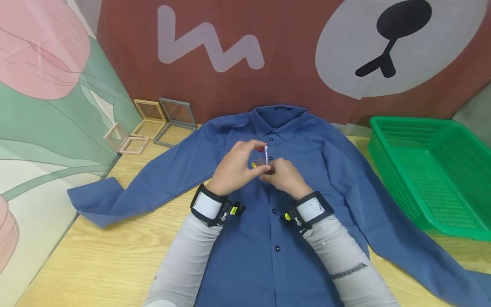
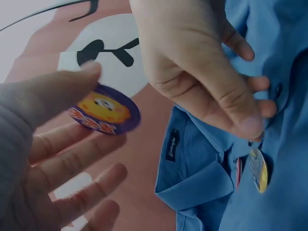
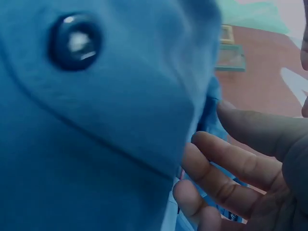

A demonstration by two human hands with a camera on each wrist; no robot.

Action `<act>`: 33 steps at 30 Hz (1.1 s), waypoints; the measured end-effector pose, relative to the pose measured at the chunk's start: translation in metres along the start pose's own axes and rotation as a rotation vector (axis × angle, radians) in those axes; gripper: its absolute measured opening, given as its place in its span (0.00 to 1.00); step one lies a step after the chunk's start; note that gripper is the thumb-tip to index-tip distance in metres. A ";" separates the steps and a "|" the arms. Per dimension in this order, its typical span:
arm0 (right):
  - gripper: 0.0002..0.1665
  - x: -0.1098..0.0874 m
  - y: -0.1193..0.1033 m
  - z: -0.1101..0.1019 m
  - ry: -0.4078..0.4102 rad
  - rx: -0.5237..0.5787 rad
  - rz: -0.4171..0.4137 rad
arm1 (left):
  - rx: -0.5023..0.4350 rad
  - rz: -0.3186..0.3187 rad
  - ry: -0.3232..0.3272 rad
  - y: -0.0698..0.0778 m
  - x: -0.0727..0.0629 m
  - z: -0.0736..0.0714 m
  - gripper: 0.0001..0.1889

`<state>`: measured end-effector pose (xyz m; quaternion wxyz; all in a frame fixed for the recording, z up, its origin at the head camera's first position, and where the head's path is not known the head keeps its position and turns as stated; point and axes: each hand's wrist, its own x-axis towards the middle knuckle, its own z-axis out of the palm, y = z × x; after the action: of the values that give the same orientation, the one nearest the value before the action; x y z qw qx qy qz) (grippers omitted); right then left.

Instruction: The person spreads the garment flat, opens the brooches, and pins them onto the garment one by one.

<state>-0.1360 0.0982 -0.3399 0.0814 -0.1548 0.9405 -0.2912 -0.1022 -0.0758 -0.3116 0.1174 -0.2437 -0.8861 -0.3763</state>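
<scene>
My left hand (image 1: 238,165) pinches a thin round badge (image 2: 108,109) between thumb and index finger. The badge has a purple rim and a yellow cartoon picture, and it appears edge-on in the head view. Close beside it is my right hand (image 1: 287,175), its fingers loosely bent. In the right wrist view its thumb (image 3: 255,130) stands apart from the fingers, with nothing seen between them. Under both hands lies a blue button-up shirt (image 1: 245,256), collar at the far end. A yellow-edged badge (image 2: 260,171) and a reddish one (image 2: 238,172) are near the placket by the collar.
A green plastic basket (image 1: 402,183) stands on the right, close to the shirt's sleeve. At the back left are a yellow frame (image 1: 147,128), a grey frame (image 1: 165,135) and a pink frame (image 1: 134,146), all hinged open. A brown patterned backdrop (image 1: 287,81) rises behind the wooden table (image 1: 126,256).
</scene>
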 end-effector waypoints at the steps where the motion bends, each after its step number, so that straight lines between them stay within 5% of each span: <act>1: 0.10 0.000 0.000 0.001 -0.014 -0.026 0.022 | 0.020 -0.017 -0.013 -0.001 0.001 0.002 0.28; 11: 0.11 0.003 0.000 0.011 -0.085 -0.188 0.143 | 0.106 -0.151 -0.114 -0.011 0.003 0.012 0.27; 19: 0.04 0.009 0.000 0.016 -0.094 -0.270 0.082 | 0.128 -0.207 -0.157 -0.027 0.003 0.023 0.25; 33: 0.05 0.005 0.020 0.016 -0.022 0.015 -0.009 | 0.188 -0.272 -0.286 -0.035 -0.001 0.033 0.26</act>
<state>-0.1416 0.1035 -0.3651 0.0919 -0.1615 0.9367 -0.2969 -0.1200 -0.0731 -0.3565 -0.0394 -0.1608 -0.9497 -0.2660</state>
